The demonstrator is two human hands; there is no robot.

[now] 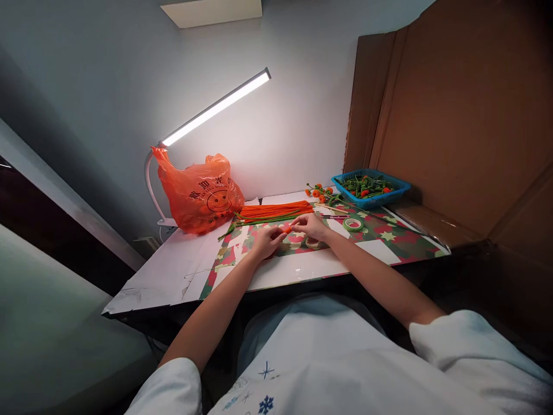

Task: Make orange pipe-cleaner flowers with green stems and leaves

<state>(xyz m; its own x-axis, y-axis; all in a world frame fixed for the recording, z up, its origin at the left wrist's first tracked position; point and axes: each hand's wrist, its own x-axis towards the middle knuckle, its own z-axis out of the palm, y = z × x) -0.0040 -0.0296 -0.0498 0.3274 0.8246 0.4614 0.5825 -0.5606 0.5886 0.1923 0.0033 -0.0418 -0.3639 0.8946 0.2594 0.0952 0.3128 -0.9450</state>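
My left hand (268,240) and my right hand (309,226) meet over the patterned paper (389,236) on the table (173,259). Both pinch a small orange piece (286,229) held between their fingertips. A bundle of orange and green pipe cleaners (272,212) lies just behind my hands. A roll of green tape (353,224) sits to the right of my right hand.
An orange plastic bag (203,193) stands at the back left under a lit desk lamp (216,108). A blue basket (371,188) of green and orange pieces sits at the back right, with small orange flowers (319,192) beside it. A cardboard wall (458,115) rises on the right.
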